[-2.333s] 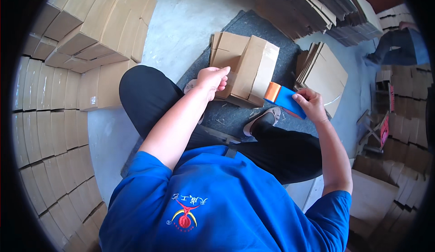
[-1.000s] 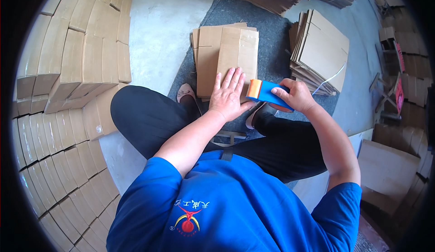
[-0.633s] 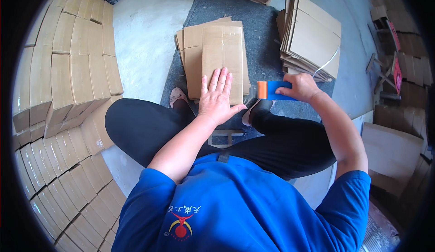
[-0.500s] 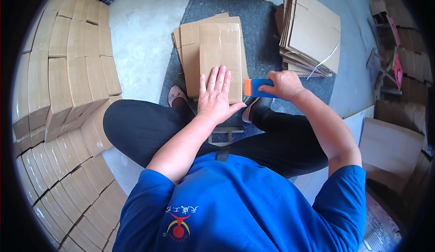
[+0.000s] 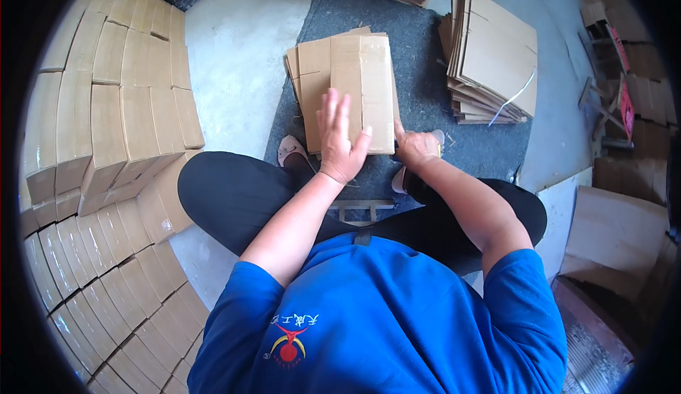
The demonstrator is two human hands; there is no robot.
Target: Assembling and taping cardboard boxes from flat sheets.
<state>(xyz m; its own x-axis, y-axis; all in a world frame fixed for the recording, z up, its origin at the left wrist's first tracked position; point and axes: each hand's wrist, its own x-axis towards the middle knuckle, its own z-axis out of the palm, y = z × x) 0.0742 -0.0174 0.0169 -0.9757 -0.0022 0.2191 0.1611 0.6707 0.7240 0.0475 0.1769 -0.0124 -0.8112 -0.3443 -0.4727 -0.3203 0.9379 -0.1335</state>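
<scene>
The left hand (image 5: 340, 142), fingers spread, presses flat on one folded brown cardboard box (image 5: 362, 89) lying on the grey mat (image 5: 425, 68). The right hand (image 5: 417, 147) touches its near corner, fingers curled; their grip is hidden.

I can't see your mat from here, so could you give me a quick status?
Left hand flat on folded carton. Right hand at its near right corner. Nothing blocking.
</scene>
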